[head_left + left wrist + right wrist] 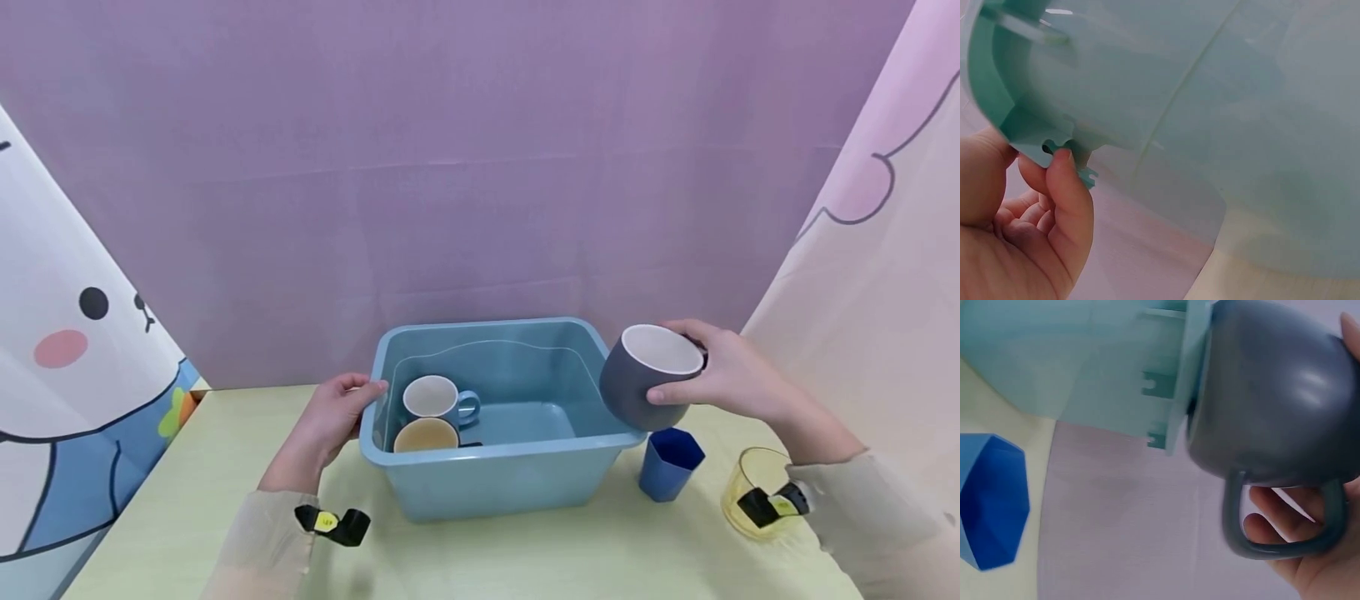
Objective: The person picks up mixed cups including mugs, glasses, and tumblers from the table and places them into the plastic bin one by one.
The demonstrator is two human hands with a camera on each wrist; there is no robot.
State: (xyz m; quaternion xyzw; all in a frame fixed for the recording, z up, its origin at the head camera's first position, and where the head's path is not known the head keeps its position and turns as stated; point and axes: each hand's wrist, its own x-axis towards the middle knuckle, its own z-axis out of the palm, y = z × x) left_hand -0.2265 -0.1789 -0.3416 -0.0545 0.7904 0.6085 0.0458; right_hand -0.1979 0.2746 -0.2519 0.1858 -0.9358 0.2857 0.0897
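My right hand [723, 371] grips a dark grey mug [633, 387] with a white inside, its thumb on the near side. The mug is held tilted at the right rim of a blue plastic basin [495, 479], overlapping that rim in the head view. In the right wrist view the mug's handle [1285, 551] hangs below its body, in front of the fingers. My left hand [333, 421] pinches the basin's left rim, thumb on top and fingers beneath. Inside the basin at the left stand a blue mug [431, 397] with a white inside and a cup with a tan inside [426, 435].
A dark blue angular cup [670, 467] stands on the pale table [525, 558] just right of the basin. Farther right is a yellowish clear glass [738, 500], partly behind the right wrist's camera strap. A purple cloth [465, 167] hangs behind the table.
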